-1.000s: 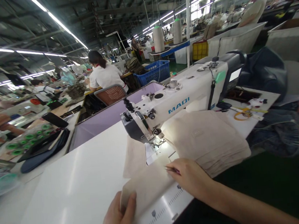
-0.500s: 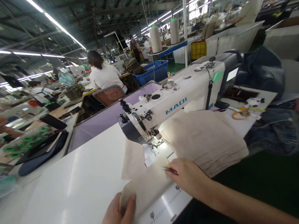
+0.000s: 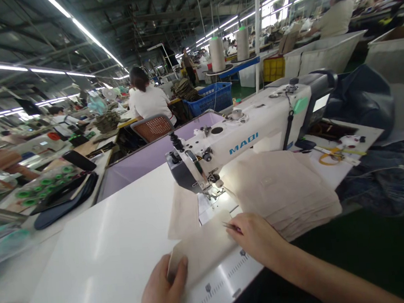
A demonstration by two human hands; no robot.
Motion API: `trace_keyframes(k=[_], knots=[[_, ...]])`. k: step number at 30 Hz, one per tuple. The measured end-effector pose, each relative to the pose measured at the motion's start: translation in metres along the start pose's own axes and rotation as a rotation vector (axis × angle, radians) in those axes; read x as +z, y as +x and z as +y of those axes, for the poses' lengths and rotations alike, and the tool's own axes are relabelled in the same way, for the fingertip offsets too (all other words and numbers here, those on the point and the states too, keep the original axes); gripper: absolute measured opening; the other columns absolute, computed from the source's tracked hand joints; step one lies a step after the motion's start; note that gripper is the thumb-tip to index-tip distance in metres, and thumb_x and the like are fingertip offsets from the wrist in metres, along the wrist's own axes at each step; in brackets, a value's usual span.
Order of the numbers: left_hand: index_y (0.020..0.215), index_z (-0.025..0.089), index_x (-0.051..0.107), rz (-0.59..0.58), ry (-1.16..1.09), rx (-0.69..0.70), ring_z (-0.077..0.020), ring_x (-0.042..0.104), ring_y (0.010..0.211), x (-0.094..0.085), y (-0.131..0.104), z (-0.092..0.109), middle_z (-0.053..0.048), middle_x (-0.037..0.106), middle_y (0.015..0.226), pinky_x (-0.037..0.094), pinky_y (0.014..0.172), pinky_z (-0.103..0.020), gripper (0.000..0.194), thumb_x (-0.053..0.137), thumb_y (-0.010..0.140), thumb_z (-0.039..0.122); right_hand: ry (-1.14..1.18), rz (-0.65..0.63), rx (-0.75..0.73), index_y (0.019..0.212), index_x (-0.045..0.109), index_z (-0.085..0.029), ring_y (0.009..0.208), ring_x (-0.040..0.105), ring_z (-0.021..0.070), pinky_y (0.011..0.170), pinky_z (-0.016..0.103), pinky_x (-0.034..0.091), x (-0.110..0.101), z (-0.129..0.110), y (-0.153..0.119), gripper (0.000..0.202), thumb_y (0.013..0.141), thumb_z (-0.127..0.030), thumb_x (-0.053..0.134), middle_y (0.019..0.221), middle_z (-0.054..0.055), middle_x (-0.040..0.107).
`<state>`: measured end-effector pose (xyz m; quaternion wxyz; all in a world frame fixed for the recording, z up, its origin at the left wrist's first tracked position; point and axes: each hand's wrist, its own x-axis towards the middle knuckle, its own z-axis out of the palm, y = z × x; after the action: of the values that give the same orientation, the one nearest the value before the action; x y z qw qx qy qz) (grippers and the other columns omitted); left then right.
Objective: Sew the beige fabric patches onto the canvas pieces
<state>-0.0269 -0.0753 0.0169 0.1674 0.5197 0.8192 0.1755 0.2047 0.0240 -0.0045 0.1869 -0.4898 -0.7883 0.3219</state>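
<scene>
Panel of pale beige fabric: lay before the white metal sewing machine, pinched at one end by the left hand. Held with the curled right hand, near the other end, what looked like slim metal tweezers.

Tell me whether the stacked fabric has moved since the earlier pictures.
No: the stacked fabric shows no visible shift in any direction against the sewing machine.

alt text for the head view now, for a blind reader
A person's left hand grips one end of an oblong beige cloth piece on a glossy white sewing table, while the right hand holds a small pointed metal tool near the other end. Beyond stands a white MAQI sewing machine, with stacked beige cloth panels at right.
</scene>
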Motion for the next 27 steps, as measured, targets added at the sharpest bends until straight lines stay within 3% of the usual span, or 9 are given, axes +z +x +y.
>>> trace_keyframes(k=[4,9,12,19,27], knots=[[0.071,0.028,0.051,-0.027,0.033,0.008,-0.0266,0.062,0.065,0.002,0.004,-0.005,-0.003,0.064,0.065,0.047,0.063,-0.034,0.038,0.044,0.087,0.062,-0.069,-0.06,0.014,0.082,0.073,-0.017,0.08,0.067,0.0208,0.069,0.027,0.043,-0.003,-0.004,0.002,0.019,0.095,-0.017,0.058,0.084,0.007,0.074],[0.073,0.027,0.047,0.098,-0.04,-0.039,-0.0232,0.057,0.059,-0.001,0.003,-0.003,0.001,0.056,0.06,0.041,0.057,-0.032,0.04,0.039,0.088,0.063,-0.2,-0.133,-0.017,0.095,0.074,-0.016,0.089,0.069,0.024,0.074,0.03,0.046,-0.003,-0.005,-0.003,0.017,0.097,-0.016,0.057,0.098,0.01,0.072],[0.066,0.027,0.04,0.103,-0.012,-0.053,-0.0207,0.053,0.059,-0.003,0.003,-0.005,0.002,0.051,0.058,0.038,0.058,-0.03,0.033,0.039,0.087,0.053,-0.236,-0.149,-0.048,0.098,0.074,-0.017,0.087,0.069,0.0244,0.075,0.032,0.047,0.0,0.0,-0.008,0.02,0.098,-0.014,0.054,0.097,0.009,0.07],[0.064,0.026,0.037,0.044,0.055,-0.059,-0.0184,0.051,0.063,-0.002,0.005,-0.007,0.002,0.05,0.063,0.034,0.061,-0.029,0.027,0.045,0.085,0.04,-0.17,-0.074,-0.126,0.1,0.075,-0.018,0.086,0.069,0.0235,0.075,0.031,0.05,0.009,0.017,-0.011,0.022,0.094,-0.011,0.055,0.094,0.009,0.071],[0.065,0.025,0.038,0.037,0.055,-0.069,-0.018,0.052,0.062,-0.003,0.005,-0.008,0.003,0.05,0.061,0.033,0.06,-0.028,0.027,0.047,0.087,0.038,-0.146,-0.021,-0.175,0.096,0.074,-0.02,0.083,0.07,0.0231,0.072,0.03,0.051,0.012,0.026,-0.013,0.021,0.093,-0.012,0.055,0.091,0.008,0.072]])
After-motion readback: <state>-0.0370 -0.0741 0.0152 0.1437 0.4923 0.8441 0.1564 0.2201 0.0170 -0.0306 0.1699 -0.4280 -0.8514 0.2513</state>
